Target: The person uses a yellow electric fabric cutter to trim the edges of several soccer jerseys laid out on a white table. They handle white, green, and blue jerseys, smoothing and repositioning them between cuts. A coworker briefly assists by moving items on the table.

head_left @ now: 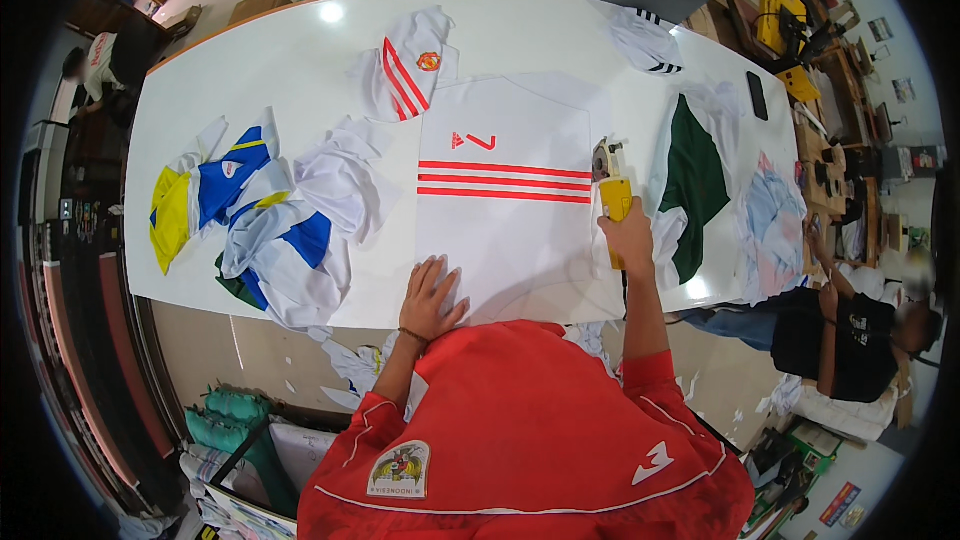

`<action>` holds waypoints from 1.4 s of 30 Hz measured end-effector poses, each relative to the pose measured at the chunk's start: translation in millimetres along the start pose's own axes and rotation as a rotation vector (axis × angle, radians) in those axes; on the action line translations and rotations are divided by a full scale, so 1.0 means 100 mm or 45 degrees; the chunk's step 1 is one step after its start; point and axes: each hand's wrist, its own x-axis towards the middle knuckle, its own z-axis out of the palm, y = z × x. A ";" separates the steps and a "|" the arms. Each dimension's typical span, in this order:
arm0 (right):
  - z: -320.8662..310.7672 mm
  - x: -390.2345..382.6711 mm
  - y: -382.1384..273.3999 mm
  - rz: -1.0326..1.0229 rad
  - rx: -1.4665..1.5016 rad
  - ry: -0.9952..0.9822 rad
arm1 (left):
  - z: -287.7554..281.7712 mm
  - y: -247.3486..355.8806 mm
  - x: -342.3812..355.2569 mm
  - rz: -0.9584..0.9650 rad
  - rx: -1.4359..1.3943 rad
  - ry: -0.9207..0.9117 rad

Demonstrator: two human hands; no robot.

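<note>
A white jersey panel (pixel 500 240) with three red stripes and a small red print lies flat on the white table (pixel 250 60) in front of me. My left hand (pixel 432 302) rests on its lower left corner, fingers spread. Wrapped around a yellow electric rotary cutter (pixel 616 198) is my right hand (pixel 629 236). The cutter's round metal head sits at the panel's right edge, just beyond the stripes. Whether the blade touches cloth cannot be made out.
Blue, yellow and white cloth pieces (pixel 240 180) are heaped left. White pieces with red stripes (pixel 410 65) lie at the back. Dark green and white cloth (pixel 692 190) and a black phone (pixel 757 96) are right. One person (pixel 835 340) is at the right, another (pixel 115 60) far left.
</note>
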 end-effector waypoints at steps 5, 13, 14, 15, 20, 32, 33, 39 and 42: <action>-0.04 0.42 -0.16 -0.036 -0.001 -0.001 | 0.00 0.00 0.00 -0.014 0.017 -0.014; -0.08 1.20 -0.49 -0.073 0.006 0.013 | 0.02 0.01 0.00 -0.033 0.048 -0.001; -0.09 1.33 -0.54 -0.078 0.009 0.014 | 0.02 0.01 0.01 -0.031 0.055 0.008; -0.05 1.47 -0.60 -0.089 0.012 0.009 | 0.03 0.01 0.00 -0.042 0.065 0.035; 0.14 1.82 -0.67 -0.090 0.294 0.030 | -0.02 -0.26 0.01 -0.064 0.279 -0.052; 0.45 -0.45 1.00 -0.075 0.547 -0.089 | -0.68 -0.94 0.62 -0.384 0.169 0.262; 0.40 -0.70 1.15 -0.104 0.491 -0.081 | -0.43 -0.71 0.85 -0.299 0.083 0.329; -0.02 -1.65 1.66 -0.094 0.122 -0.165 | 0.67 0.45 1.53 0.036 0.448 -0.177; -0.04 -1.83 1.96 -0.120 0.162 -0.179 | 0.90 0.71 1.41 0.258 0.401 -0.367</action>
